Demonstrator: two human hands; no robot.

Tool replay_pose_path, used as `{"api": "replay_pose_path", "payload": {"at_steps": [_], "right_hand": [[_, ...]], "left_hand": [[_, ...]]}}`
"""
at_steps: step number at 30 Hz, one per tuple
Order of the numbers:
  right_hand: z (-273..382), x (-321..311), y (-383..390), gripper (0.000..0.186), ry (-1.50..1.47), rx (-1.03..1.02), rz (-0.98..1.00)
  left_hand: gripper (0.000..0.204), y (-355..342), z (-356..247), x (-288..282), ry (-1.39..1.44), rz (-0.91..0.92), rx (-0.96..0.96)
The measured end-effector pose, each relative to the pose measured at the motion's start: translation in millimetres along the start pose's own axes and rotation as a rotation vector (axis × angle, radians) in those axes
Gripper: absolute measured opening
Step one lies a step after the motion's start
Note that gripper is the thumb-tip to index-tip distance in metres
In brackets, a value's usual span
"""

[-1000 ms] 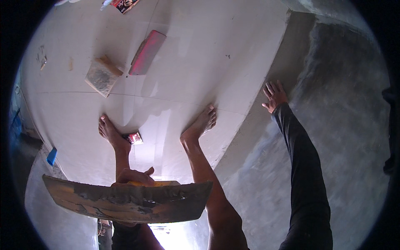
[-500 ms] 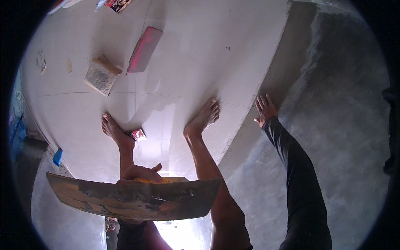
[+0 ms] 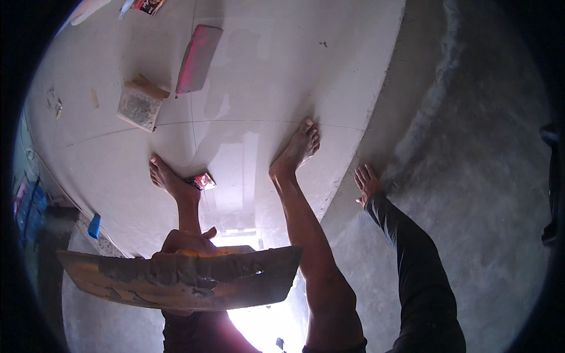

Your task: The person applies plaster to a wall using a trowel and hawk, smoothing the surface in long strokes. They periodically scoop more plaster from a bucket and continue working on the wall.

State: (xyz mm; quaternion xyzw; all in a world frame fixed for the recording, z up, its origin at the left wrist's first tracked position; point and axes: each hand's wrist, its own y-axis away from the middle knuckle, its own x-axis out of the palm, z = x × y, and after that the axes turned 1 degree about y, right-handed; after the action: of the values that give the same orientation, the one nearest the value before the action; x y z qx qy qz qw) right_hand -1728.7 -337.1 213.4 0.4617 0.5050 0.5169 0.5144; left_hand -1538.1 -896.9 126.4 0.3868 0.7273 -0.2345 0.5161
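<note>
My left hand (image 3: 187, 241) is closed round the yellow handle of a wide plastering float (image 3: 182, 283), held up in front of my legs. Wet grey mortar is smeared in patches over the float's brown face, and the board hides part of my fingers. My right hand (image 3: 368, 183) rests with fingers spread on the grey plastered wall (image 3: 471, 194), just above where it meets the pale floor. A darker, damp-looking band of plaster (image 3: 412, 76) runs along the wall beyond that hand.
On the pale tiled floor (image 3: 265, 76) lie a pink-and-grey block (image 3: 199, 60), a crumpled brown paper packet (image 3: 143, 103) and a small red packet (image 3: 204, 181) beside my left foot. A blue piece (image 3: 94, 226) lies near the left edge. Bright light reflects between my legs.
My right hand has slid along the wall toward me, its arm more bent. The float has shifted slightly left, still in my left hand. The whole view has tilted a little.
</note>
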Motion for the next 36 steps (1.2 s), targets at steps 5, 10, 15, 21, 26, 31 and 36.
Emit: {"api": "replay_pose_path", "payload": {"at_steps": [5,10,15,21,26,31,36], "right_hand": [[62,64,-12,0.095,0.108,0.068,-0.077],[89,120,-48,0.092,0.711,0.386,-0.207],[45,113,-35,0.091,0.350,0.453,-0.226],[7,99,-23,0.090,0.173,0.537,-0.244],[49,110,-14,0.090,0.167,0.653,-0.321],[106,83,68,0.086,-0.152,0.466,-0.190],[176,-1,231,0.081,-0.809,0.095,0.188]], "left_hand": [[0.140,-1,-5,-3,0.014,-0.034,0.016],[0.139,-4,-9,-6,0.022,-0.066,0.036],[0.139,2,-7,-7,0.030,-0.063,0.014],[0.140,3,-10,-11,0.032,-0.053,-0.005],[0.140,16,2,-13,0.031,-0.048,-0.041],[0.141,15,-7,-18,0.038,-0.012,-0.138],[0.106,-21,-80,-217,1.020,0.273,-0.170]]}}
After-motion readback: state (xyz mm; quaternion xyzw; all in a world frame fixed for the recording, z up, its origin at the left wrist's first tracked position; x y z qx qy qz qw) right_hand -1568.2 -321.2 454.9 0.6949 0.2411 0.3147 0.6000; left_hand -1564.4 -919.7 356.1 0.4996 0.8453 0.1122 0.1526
